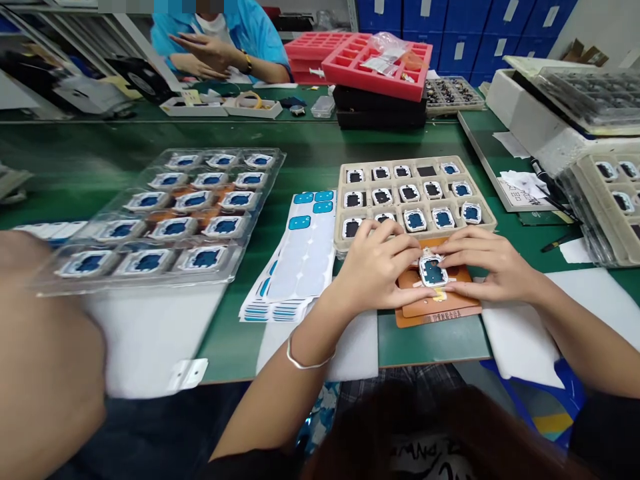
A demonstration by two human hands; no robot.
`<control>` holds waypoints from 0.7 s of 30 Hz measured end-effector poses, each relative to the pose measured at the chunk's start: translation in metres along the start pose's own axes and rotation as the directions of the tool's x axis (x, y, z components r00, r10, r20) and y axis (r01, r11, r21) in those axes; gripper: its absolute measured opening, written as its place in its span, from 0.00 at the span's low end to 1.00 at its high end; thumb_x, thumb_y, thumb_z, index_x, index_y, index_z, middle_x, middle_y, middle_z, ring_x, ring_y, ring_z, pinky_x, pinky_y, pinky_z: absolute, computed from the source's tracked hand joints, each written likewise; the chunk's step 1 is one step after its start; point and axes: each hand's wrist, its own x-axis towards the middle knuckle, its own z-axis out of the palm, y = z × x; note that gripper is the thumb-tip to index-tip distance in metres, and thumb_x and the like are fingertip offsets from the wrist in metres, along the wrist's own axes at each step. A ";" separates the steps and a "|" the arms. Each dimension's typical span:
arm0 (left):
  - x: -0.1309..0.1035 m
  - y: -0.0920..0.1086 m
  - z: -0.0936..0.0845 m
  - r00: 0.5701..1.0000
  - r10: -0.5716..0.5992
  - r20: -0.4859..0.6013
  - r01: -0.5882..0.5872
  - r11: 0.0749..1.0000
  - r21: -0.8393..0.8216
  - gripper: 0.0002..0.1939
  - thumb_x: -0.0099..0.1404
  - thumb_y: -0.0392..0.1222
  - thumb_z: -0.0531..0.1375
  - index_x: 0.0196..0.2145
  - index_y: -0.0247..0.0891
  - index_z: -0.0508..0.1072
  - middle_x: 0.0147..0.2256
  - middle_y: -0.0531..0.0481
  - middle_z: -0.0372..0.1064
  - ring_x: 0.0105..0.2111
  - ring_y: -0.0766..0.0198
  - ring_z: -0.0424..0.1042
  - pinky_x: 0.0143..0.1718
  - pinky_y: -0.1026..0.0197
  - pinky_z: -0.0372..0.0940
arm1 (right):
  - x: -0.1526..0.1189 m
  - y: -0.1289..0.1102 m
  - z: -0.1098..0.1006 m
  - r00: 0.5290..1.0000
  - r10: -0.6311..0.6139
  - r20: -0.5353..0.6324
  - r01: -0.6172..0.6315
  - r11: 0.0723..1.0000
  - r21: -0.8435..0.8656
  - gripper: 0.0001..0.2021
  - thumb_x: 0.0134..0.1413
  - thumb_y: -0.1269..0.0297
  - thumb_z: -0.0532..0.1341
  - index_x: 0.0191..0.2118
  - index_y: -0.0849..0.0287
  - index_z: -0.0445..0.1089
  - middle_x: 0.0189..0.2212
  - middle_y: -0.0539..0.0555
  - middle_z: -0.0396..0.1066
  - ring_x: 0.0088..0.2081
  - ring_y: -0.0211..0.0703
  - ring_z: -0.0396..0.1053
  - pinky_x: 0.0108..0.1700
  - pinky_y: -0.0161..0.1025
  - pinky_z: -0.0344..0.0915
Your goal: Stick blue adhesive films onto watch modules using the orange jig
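A silver-rimmed watch case (433, 271) with a blue face sits on an orange fixture plate (440, 313) at the table's front edge. My left hand (379, 265) grips the case from the left, its thumb along the lower side. From the right, my right hand (487, 265) closes on the same case with fingers and thumb at its edge. The fingertips partly cover the case's sides. Just behind the hands lies a beige tray (417, 233) of similar watch cases, some with dark and some with blue faces.
A clear plastic tray (227, 270) of watch cases lies at left, beside sheets of blue stickers (303, 267). A blurred arm (45, 360) fills the left edge. Red trays (380, 70) are stacked at the back, and another person (220, 47) sits across the table.
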 end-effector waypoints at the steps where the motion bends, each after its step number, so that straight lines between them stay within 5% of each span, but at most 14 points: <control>1: 0.000 0.000 0.000 1.000 -0.004 0.005 0.004 1.000 0.000 0.23 0.64 0.60 0.59 0.41 0.36 0.76 0.39 0.46 0.79 0.40 0.53 0.69 0.40 0.53 0.54 | 0.000 0.000 0.000 1.000 -0.001 0.000 0.001 1.000 -0.001 0.09 0.56 0.63 0.66 0.43 0.56 0.76 0.45 0.55 0.78 0.45 0.49 0.72 0.46 0.52 0.74; 12: -0.001 -0.001 0.001 0.999 -0.009 0.053 0.010 1.000 -0.014 0.23 0.65 0.59 0.59 0.41 0.35 0.77 0.39 0.46 0.78 0.42 0.52 0.69 0.41 0.52 0.53 | -0.001 0.003 0.004 1.000 -0.022 0.014 0.022 0.999 0.027 0.05 0.55 0.64 0.66 0.37 0.58 0.74 0.44 0.57 0.78 0.47 0.51 0.70 0.46 0.51 0.73; 21: 0.000 0.000 0.001 1.000 -0.010 0.016 0.011 1.000 -0.029 0.22 0.64 0.58 0.60 0.41 0.35 0.76 0.39 0.47 0.78 0.41 0.53 0.68 0.41 0.53 0.53 | 0.001 -0.003 0.002 1.000 0.011 0.000 -0.011 1.000 -0.007 0.12 0.55 0.62 0.66 0.45 0.59 0.73 0.42 0.56 0.78 0.43 0.48 0.69 0.43 0.47 0.72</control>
